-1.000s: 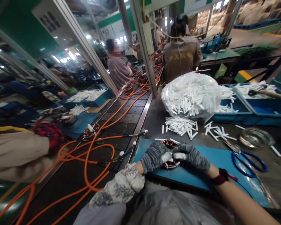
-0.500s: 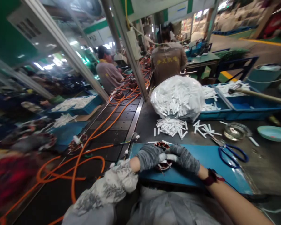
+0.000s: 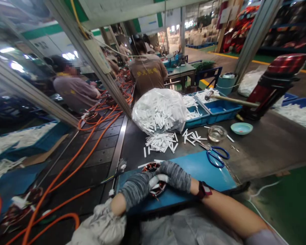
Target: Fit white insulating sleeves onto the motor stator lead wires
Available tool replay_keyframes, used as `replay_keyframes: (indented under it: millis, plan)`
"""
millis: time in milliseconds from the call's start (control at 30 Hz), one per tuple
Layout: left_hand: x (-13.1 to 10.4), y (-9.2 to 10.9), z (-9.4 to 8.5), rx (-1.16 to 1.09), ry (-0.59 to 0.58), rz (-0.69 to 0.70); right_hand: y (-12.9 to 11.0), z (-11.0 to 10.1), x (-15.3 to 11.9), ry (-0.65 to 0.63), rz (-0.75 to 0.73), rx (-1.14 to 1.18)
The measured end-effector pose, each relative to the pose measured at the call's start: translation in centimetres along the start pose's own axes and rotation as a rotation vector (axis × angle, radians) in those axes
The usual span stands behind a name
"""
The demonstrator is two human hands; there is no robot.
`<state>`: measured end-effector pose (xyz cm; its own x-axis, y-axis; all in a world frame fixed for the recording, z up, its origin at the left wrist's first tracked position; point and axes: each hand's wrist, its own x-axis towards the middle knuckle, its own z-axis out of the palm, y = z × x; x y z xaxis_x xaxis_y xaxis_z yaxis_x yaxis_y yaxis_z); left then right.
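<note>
A round coil piece with dark red windings (image 3: 151, 167) lies on the blue mat (image 3: 193, 170), partly covered by both hands. My left hand (image 3: 139, 185), in a grey knitted glove, rests on its left side with the fingers bent inward. From the right, my right hand (image 3: 175, 175), gloved alike, grips over the coil piece. Whitish fingertips of the two hands meet above its middle, and both hands are closed on it. White tubes poke out near its upper edge. A pile of white tubes (image 3: 162, 142) lies just beyond the mat.
Beyond the pile stand a bag of tubes (image 3: 159, 109) and blue bins (image 3: 219, 110) with a hammer (image 3: 234, 100). Blue-handled scissors (image 3: 216, 156), a glass bowl (image 3: 217, 133) and a green dish (image 3: 241, 128) are at right. Orange cables (image 3: 91, 136) cross the left conveyor. People sit farther back.
The view has swung to the right, so the bench and hands appear farther left and a red and black object shows at right. Both hands remain on the coil piece.
</note>
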<state>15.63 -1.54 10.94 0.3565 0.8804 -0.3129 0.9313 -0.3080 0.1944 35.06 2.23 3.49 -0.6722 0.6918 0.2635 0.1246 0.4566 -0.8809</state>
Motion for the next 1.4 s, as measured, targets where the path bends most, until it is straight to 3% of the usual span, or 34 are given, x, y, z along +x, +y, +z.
replay_keyframes:
  millis: [100,200,333,400,567,767,867,933,1033,1167,1300,1400]
  plan:
    - [0.8,2.0,-1.9,0.206,-0.142,-0.037,0.6,-0.3,-0.7,0.067,0.005,0.169]
    - [2.0,3.0,-3.6,0.29,-0.251,0.014,1.3,-0.6,-1.2,0.08,0.079,0.353]
    - [3.4,2.8,-4.3,0.278,-0.282,0.169,1.3,-0.6,-1.7,0.074,0.131,0.344]
    - [3.3,2.6,-4.1,0.259,-0.276,0.173,1.0,-0.3,-1.9,0.099,0.117,0.258]
    - [1.0,2.0,-1.7,0.181,-0.076,-0.122,0.4,1.1,-2.1,0.232,-0.025,-0.186]
    - [-3.8,-1.7,4.1,-0.129,0.339,-0.125,0.6,1.7,-1.5,0.258,-0.166,-0.481]
    - [-5.6,-2.6,6.3,-0.237,0.408,-0.18,0.8,1.5,-1.3,0.233,-0.154,-0.502]
    - [-6.0,-2.2,6.8,-0.311,0.421,-0.248,0.9,1.3,-1.2,0.193,-0.122,-0.493]
    - [-5.5,-1.4,6.1,-0.463,0.42,-0.295,1.2,0.7,-1.1,0.154,-0.097,-0.414]
    - [-4.7,-1.5,3.8,-0.626,0.341,-0.185,1.6,-0.2,-1.2,0.149,-0.092,-0.272]
    - [-4.5,-1.8,1.0,-0.416,0.258,-0.102,1.6,-0.8,-1.3,0.109,-0.057,-0.256]
    - [-3.7,-1.3,-1.7,-0.161,0.107,-0.09,1.3,-1.0,-1.1,0.055,-0.06,-0.319]
